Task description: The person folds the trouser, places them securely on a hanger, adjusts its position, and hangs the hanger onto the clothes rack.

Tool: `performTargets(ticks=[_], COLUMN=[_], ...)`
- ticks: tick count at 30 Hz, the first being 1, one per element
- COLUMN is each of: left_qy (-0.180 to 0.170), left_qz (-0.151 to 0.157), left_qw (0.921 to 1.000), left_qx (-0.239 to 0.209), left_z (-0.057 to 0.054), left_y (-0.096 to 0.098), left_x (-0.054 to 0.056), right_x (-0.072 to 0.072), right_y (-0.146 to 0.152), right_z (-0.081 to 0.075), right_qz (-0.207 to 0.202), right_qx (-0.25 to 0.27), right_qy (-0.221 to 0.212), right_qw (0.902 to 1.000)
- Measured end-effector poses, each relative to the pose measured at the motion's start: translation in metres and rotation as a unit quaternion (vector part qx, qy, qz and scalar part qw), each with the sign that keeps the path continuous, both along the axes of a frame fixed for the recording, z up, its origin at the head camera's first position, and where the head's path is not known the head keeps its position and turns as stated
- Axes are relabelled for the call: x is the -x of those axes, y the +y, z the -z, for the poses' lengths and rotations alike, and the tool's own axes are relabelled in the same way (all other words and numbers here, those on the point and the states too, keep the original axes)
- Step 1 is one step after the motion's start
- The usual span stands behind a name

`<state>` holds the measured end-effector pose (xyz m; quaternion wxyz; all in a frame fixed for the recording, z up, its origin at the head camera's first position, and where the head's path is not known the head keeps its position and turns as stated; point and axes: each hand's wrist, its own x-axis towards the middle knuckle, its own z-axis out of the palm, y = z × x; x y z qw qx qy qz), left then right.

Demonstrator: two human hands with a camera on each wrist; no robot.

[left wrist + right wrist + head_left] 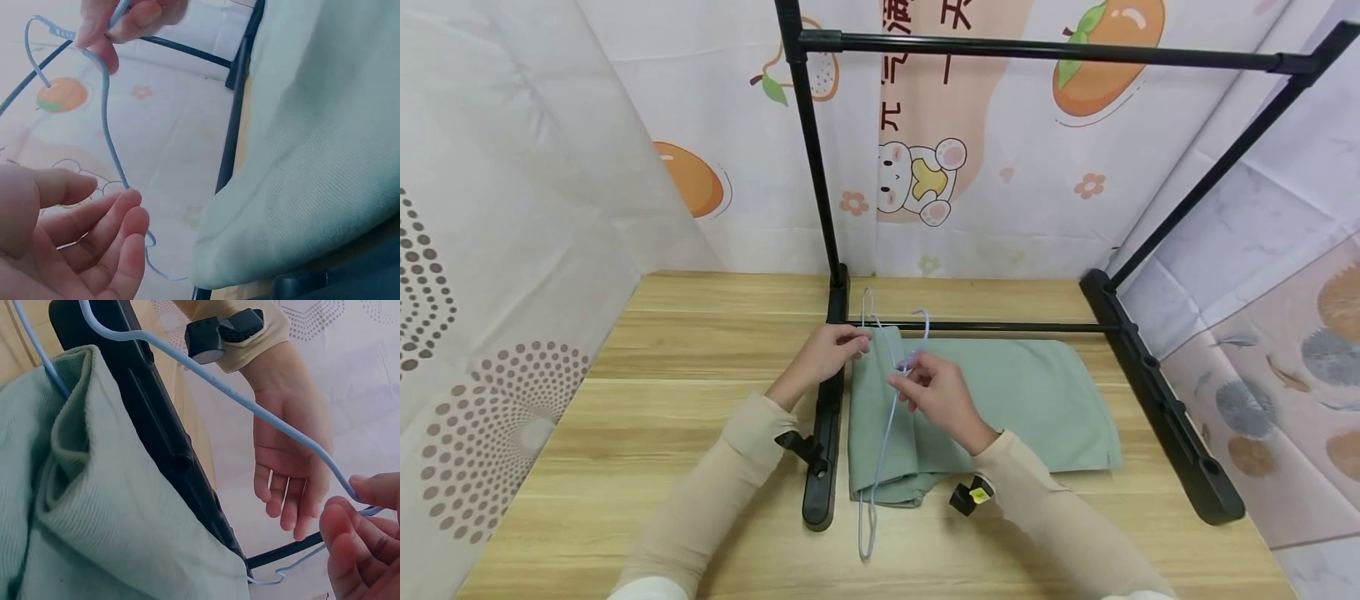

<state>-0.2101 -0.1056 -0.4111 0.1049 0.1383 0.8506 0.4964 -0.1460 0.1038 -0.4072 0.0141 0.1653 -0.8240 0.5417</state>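
My right hand (938,392) pinches a light blue wire clothes hanger (250,404) near its neck, between thumb and fingers, with the hook pointing up past the hand. Close by, my left hand (829,354) has loosely bent fingers and holds nothing; its fingertips (131,199) are right at the wire in the left wrist view. Folded green ribbed cloth (1015,400) lies flat beneath both hands. One wire of the hanger runs above the narrow left fold, while another disappears under that fold. Both ends of the hanger stick out beyond the cloth.
A black rack frame (1037,52) rises around the cloth, with a foot bar (820,492) on the left and another foot bar (1180,425) on the right. A low crossbar (1000,327) spans behind the cloth. Printed curtains (985,242) enclose the wooden table (700,358).
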Motion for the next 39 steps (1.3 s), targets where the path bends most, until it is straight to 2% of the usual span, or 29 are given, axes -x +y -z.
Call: performTargets(ticks=[2,7,13,19,25,30,34,37,39], left_qy=[-0.024,-0.063,-0.089,-0.096,-0.112,-0.127,-0.133,-0.132,-0.138], left_qz=[-0.020,-0.059,-0.072,-0.087,-0.093,-0.101,-0.094,-0.077,-0.071], left_qw=[0.9993,0.9956,0.9922,0.9894,0.9871,0.9809,0.9781,0.9774,0.9735], left_qx=[-0.021,-0.039,-0.050,-0.065,-0.067,-0.106,-0.130,-0.146,-0.168], left_z=[0.001,0.004,0.005,0.005,0.008,0.010,0.013,0.016,0.018], left_y=[-0.002,-0.007,-0.010,-0.014,-0.019,-0.023,-0.026,-0.028,-0.030], left_x=[0.000,0.000,0.001,0.004,0.008,0.011,0.012,0.012,0.013], right_x=[0.000,0.000,0.000,0.003,0.005,0.006,0.007,0.008,0.008], right_y=[-0.003,-0.012,-0.027,-0.040,-0.049,-0.059,-0.067,-0.072,-0.075], right_z=[0.000,-0.001,-0.008,-0.014,-0.015,-0.012,-0.007,-0.004,-0.003], right_qz=[0.000,-0.001,-0.011,-0.007,-0.012,-0.012,-0.010,-0.009,-0.007], right_qx=[0.002,-0.020,-0.070,-0.108,-0.133,-0.143,-0.145,-0.157,-0.168], right_qy=[0.008,0.023,0.077,0.149,0.194,0.225,0.251,0.268,0.278], right_qw=[1.0000,0.9995,0.9945,0.9829,0.9718,0.9637,0.9572,0.9504,0.9457])
